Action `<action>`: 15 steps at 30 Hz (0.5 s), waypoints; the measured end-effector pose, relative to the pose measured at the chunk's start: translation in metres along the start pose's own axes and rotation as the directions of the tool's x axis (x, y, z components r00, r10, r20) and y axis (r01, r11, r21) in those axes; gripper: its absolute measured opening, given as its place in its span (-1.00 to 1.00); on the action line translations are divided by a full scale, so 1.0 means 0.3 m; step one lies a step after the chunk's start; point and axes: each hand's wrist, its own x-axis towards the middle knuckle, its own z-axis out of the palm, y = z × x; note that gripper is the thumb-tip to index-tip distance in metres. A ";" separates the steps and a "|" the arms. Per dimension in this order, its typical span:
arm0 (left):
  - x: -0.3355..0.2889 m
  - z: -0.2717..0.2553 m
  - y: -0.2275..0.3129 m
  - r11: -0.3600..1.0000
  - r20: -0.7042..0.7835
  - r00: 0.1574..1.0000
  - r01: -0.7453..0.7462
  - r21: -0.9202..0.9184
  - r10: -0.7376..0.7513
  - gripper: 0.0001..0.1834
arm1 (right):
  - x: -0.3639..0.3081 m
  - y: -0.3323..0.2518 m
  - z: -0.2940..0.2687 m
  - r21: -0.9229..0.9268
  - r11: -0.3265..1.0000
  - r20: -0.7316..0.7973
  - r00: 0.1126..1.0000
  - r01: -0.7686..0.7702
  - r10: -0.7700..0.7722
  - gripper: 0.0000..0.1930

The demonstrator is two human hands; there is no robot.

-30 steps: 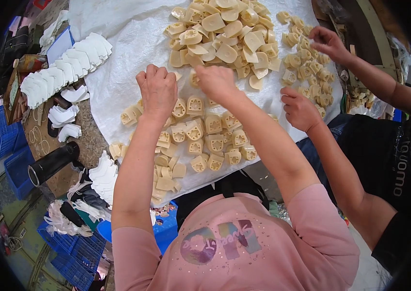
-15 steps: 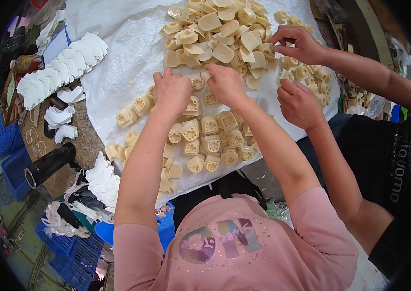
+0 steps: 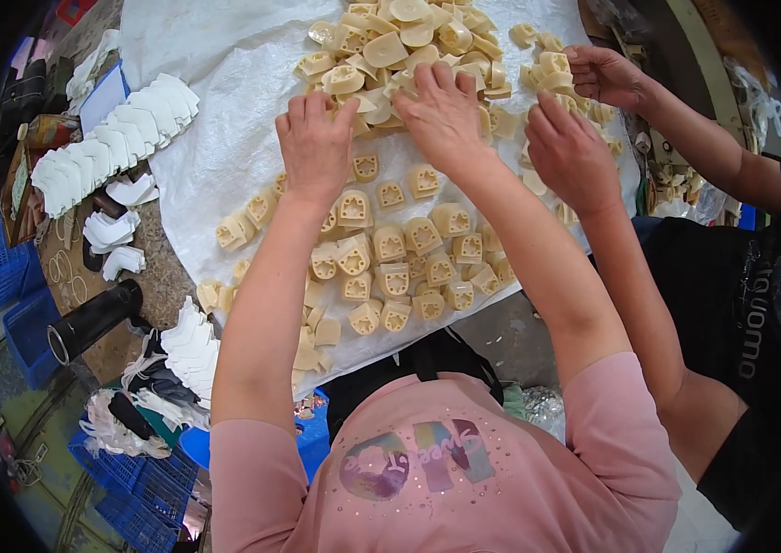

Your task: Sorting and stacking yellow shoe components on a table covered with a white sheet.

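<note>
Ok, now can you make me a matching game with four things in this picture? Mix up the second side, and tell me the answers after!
Things:
1. Big pile of pieces
2. Round tube on the left
3. Right hand of the person in pink
4. Shirt at the bottom middle

Matches:
A. At the near side of the big pile
B. Pink
C. Cream-coloured
D. Black

Right pairs: 1-C, 2-D, 3-A, 4-B
</note>
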 end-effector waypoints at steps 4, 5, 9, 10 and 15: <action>0.052 0.021 -0.035 0.990 0.135 0.988 -0.089 0.111 0.074 -0.68 | 0.008 -0.009 -0.019 0.018 1.000 0.052 0.999 0.010 -0.011 -0.87; 0.053 0.015 -0.037 0.990 0.135 0.988 -0.087 0.112 0.072 -0.68 | 0.008 -0.007 -0.021 0.043 0.999 0.056 0.998 -0.001 -0.002 -0.87; 0.057 -0.022 -0.044 0.997 0.050 0.998 0.041 -0.067 -0.038 -0.73 | -0.005 0.015 -0.029 0.042 0.999 0.010 1.000 -0.016 0.015 -0.88; 0.049 -0.034 -0.055 0.980 0.027 0.990 0.138 -0.145 -0.136 -0.75 | -0.011 0.022 -0.022 0.042 0.999 0.010 1.000 -0.015 0.015 -0.88; 0.004 -0.089 -0.147 0.765 0.227 0.856 0.517 -0.384 -0.464 -0.71 | -0.070 0.037 -0.007 0.146 0.980 -0.096 0.984 -0.137 0.152 -0.89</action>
